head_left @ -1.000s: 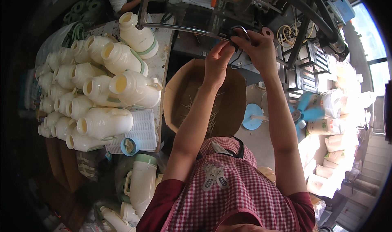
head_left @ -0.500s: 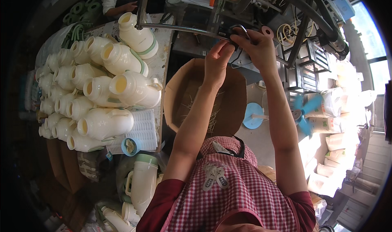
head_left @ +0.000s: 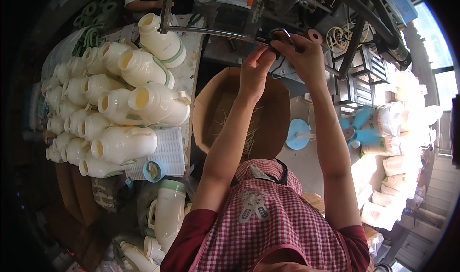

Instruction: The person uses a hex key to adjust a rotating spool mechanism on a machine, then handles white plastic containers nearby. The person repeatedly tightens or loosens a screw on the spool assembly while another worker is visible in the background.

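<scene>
Both my arms stretch forward to a metal bar (head_left: 211, 31) of a frame. My left hand (head_left: 255, 71) is closed, fingertips pinched together just below the bar, and what they hold is hidden. Close beside it, my right hand (head_left: 303, 55) is closed too, thumb and fingers bent at a small black part with a bent shiny metal loop (head_left: 286, 34). I cannot make out what the right fingers grip. Beneath my forearms stands an open cardboard box (head_left: 211, 107) with thin pale strips (head_left: 250, 138) inside.
On the left, a table (head_left: 192, 47) bears several cream jugs (head_left: 160, 104), a white slotted sheet (head_left: 170, 150) and a small blue cup (head_left: 154, 170). Another person's arm (head_left: 143, 6) shows at the far left. A blue fan (head_left: 352, 134) and stacked sacks (head_left: 395, 164) stand right.
My hands stay at the same spot by the bar, with only slight finger movement. The other person's arm at the far left has shifted a little.
</scene>
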The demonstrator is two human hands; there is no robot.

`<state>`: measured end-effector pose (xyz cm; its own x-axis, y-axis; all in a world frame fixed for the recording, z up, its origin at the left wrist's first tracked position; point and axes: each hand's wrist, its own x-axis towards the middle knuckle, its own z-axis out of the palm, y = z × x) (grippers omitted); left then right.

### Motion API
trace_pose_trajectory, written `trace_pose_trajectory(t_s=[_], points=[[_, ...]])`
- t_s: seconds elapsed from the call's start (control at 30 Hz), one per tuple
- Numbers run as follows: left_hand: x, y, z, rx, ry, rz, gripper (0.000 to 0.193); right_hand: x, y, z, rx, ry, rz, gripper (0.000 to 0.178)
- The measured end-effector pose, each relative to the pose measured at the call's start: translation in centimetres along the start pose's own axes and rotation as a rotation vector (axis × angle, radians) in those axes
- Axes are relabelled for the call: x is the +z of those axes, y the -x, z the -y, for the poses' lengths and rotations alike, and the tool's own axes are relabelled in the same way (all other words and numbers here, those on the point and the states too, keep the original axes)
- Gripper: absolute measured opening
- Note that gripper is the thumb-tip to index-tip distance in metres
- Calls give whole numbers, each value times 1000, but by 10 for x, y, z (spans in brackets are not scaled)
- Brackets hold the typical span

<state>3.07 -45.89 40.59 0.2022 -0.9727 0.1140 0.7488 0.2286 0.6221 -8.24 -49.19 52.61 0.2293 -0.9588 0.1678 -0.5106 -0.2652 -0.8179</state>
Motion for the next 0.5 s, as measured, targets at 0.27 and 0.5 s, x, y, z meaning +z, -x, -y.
trace_pose_trajectory(t_s=[0.27,0.5], points=[[0,0,0,12,-8,13,43,4,1,-4,-68,-66,-37,33],[1,0,0,10,-20,1,47,4,1,-1,-43,-51,-37,34]])
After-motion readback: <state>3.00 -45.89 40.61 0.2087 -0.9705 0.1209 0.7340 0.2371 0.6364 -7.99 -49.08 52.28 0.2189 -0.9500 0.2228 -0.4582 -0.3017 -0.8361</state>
